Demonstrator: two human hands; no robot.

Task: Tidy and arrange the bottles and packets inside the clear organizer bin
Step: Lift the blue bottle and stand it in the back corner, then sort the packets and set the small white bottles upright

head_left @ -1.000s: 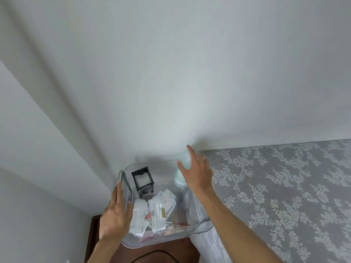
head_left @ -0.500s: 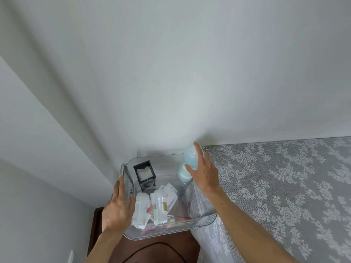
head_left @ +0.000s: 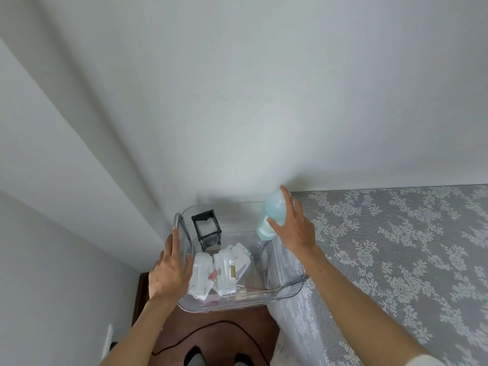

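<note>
The clear organizer bin [head_left: 286,291] stands on a dark wooden stand, beside a bed. My right hand [head_left: 293,228] grips a pale blue-green bottle [head_left: 272,215] and holds it tilted above the bin's far right corner. My left hand [head_left: 169,268] lies against the bin's left wall, fingers over its rim. On the bin's floor lie two white packets [head_left: 200,273] [head_left: 224,270] side by side, a small patterned packet [head_left: 241,256] and thin red items near the front. A black-framed square container [head_left: 206,229] stands at the bin's back left.
A grey lace-patterned bedspread [head_left: 396,260] covers the bed at the right, touching the bin. White walls rise behind and to the left. A black cable [head_left: 211,326] runs across the brown wooden stand [head_left: 211,336] below the bin.
My right hand has lifted the blue-green bottle up and rightward out of the bin's back corner. My left hand stays on the left wall.
</note>
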